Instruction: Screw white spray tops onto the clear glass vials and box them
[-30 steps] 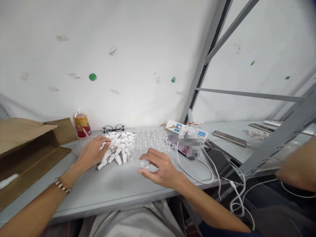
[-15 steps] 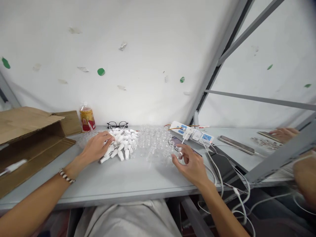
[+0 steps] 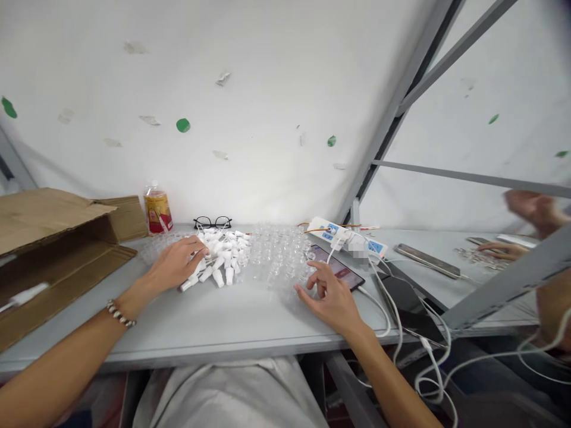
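A heap of white spray nozzle caps (image 3: 225, 258) lies on the grey table. My left hand (image 3: 178, 261) rests at the heap's left edge, fingers loosely bent and thumb apart from them; I see nothing held in it. To the right of the caps stand several rows of small clear bottles (image 3: 274, 255). Over their near right corner is my right hand (image 3: 330, 294), thumb and forefinger spread with a gap between them and nothing visible in it. The other fingers of that hand curl inward. Behind it lies a phone (image 3: 343, 270) with its screen lit.
An open cardboard box (image 3: 66, 220) stands at left, beside a bottle with a red and yellow label (image 3: 157, 209). Eyeglasses (image 3: 213, 222) lie by the wall. At right are a power strip (image 3: 323, 229), white cables, a dark tablet-like device (image 3: 410, 309) and a co-worker's hands (image 3: 535, 211) beyond the frame post.
My right hand has shifted left and slightly toward me, uncovering more of the phone. My left hand stays in place. At far right, a co-worker's hand has risen.
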Action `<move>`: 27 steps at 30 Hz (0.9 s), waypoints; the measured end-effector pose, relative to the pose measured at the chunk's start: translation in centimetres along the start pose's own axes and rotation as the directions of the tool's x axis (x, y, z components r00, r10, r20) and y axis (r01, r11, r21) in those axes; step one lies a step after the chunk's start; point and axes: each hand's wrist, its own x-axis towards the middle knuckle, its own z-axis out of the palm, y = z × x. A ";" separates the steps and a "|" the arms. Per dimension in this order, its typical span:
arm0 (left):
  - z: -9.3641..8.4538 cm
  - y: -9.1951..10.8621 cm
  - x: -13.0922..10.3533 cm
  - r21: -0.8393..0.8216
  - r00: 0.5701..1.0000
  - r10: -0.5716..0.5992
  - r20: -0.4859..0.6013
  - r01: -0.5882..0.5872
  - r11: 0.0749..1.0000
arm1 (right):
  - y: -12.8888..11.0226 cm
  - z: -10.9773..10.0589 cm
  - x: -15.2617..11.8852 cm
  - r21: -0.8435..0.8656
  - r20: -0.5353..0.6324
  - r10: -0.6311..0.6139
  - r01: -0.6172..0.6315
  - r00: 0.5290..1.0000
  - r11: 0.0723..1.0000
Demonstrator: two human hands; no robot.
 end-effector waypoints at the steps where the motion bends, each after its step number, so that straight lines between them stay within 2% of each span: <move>1: 0.0 0.0 0.0 0.002 1.000 0.003 0.000 -0.003 1.000 | 0.0 0.1 0.0 0.008 0.001 0.009 -0.009 1.000 1.000; 10: -0.4 0.3 -0.1 -0.016 0.998 0.017 0.057 -0.016 1.000 | -0.2 0.1 -0.2 0.072 -0.040 0.057 -0.054 0.998 0.996; 15: -0.9 0.2 -0.1 -0.034 0.997 0.018 0.078 -0.016 0.999 | -0.1 0.1 -0.1 0.097 -0.086 0.039 -0.031 0.995 0.995; 18: -1.6 -0.1 -0.2 -0.019 0.997 0.004 0.071 -0.003 1.000 | -0.1 0.1 -0.1 0.125 -0.096 0.020 -0.008 0.995 0.992; 21: -3.1 -0.5 -0.9 0.061 0.994 -0.049 0.103 0.043 0.997 | -0.1 0.0 -0.1 0.193 -0.095 0.039 -0.021 0.995 0.981; 24: -5.4 -2.7 -2.8 0.164 0.975 -0.178 0.133 0.155 0.974 | 0.0 -0.1 0.0 0.272 -0.104 0.075 -0.045 0.992 0.961; 27: -7.9 -8.0 -6.3 0.247 0.944 -0.329 0.011 0.317 0.916 | -0.1 -0.3 0.0 0.300 -0.100 0.085 -0.051 0.991 0.952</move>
